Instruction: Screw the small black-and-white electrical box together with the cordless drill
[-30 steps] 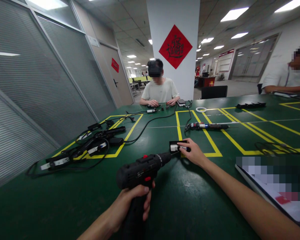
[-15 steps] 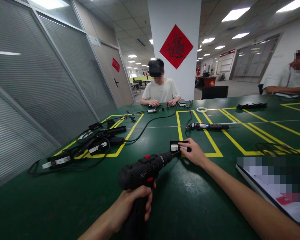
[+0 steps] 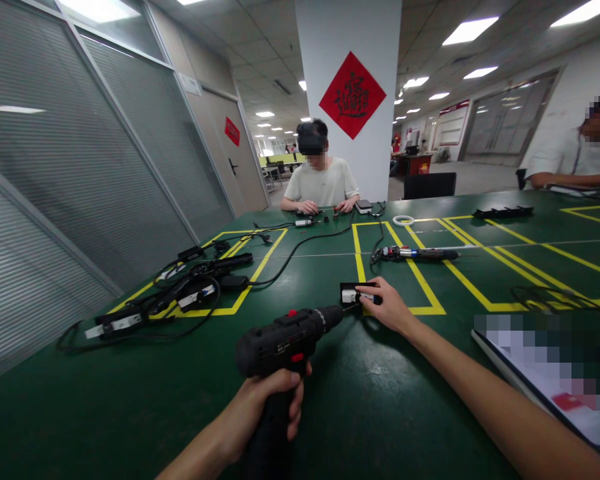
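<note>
My left hand (image 3: 275,407) is wrapped round the handle of a black cordless drill (image 3: 280,343) with red switches. The drill points forward and to the right, and its thin bit reaches the near side of a small black and white block-shaped part (image 3: 350,295). Whether the tip sits in a screw is too small to tell. My right hand (image 3: 387,303) grips that part from the right, thumb and fingers over its top and side, and hides much of it. The part rests on the green table (image 3: 360,413).
Black arm-like devices with cables (image 3: 180,293) lie at the left. Beyond my right hand is a pen-shaped electric tool (image 3: 420,254), with a white ring (image 3: 403,220) behind it. A notebook (image 3: 545,387) lies near right. Across the table sits a person (image 3: 323,177) in a headset.
Almost nothing differs. The rear of the drill has shifted very slightly, while its bit stays at the part and my right hand keeps its hold.
</note>
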The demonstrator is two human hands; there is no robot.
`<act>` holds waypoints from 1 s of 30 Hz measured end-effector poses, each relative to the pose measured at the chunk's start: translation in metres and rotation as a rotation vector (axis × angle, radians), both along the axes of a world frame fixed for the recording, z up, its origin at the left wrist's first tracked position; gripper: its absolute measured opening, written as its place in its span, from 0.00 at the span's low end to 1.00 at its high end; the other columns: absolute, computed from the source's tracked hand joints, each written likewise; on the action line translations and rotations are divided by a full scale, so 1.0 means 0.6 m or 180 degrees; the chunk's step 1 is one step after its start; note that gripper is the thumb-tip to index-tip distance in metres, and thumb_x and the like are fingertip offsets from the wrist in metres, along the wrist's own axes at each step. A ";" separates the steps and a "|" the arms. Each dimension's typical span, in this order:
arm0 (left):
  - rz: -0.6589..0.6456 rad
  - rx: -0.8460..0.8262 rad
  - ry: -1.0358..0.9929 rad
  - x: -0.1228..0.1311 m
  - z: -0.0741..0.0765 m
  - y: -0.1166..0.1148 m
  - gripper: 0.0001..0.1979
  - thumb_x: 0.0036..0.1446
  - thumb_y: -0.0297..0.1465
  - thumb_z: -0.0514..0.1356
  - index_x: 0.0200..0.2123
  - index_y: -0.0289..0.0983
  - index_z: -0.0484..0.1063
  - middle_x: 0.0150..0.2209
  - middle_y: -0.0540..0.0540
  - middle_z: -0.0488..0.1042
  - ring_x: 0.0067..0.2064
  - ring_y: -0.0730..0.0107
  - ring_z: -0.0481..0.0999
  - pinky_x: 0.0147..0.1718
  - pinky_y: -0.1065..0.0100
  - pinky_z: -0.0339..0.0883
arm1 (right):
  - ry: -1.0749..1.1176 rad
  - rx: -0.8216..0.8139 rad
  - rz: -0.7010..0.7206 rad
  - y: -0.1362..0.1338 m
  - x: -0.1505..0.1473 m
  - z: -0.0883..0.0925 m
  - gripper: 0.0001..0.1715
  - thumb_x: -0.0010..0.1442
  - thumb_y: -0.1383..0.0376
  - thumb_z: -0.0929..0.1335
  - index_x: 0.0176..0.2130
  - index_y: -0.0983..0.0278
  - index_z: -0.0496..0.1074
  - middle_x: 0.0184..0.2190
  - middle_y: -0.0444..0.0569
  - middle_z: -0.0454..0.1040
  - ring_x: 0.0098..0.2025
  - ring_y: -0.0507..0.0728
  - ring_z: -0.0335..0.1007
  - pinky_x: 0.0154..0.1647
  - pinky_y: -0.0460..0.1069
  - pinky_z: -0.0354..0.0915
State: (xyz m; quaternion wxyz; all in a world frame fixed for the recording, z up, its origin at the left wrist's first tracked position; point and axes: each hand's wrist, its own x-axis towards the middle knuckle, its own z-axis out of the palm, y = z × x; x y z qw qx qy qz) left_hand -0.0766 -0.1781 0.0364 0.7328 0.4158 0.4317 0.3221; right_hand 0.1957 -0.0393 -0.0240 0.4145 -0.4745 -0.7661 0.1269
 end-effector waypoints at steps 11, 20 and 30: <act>-0.0015 -0.0065 0.0169 0.007 0.016 -0.003 0.13 0.55 0.33 0.52 0.42 0.32 0.65 0.20 0.51 0.66 0.19 0.72 0.68 0.22 0.68 0.60 | -0.0009 0.0029 -0.0009 0.000 0.000 -0.001 0.15 0.57 0.64 0.65 0.46 0.59 0.73 0.41 0.50 0.66 0.42 0.57 0.66 0.46 0.52 0.63; -0.0092 0.0062 0.0394 0.009 0.016 -0.005 0.14 0.55 0.35 0.53 0.41 0.31 0.65 0.20 0.50 0.67 0.20 0.71 0.68 0.22 0.68 0.60 | -0.0033 0.0041 -0.0010 -0.001 -0.001 0.001 0.16 0.57 0.63 0.65 0.46 0.59 0.73 0.40 0.50 0.66 0.41 0.57 0.66 0.45 0.52 0.63; -0.0093 -0.0080 0.0521 0.010 0.022 -0.008 0.18 0.53 0.35 0.55 0.46 0.31 0.64 0.21 0.50 0.67 0.20 0.70 0.69 0.23 0.67 0.61 | -0.0011 0.0093 0.0008 -0.001 0.000 0.000 0.15 0.57 0.64 0.65 0.46 0.59 0.73 0.40 0.49 0.66 0.42 0.57 0.66 0.46 0.52 0.63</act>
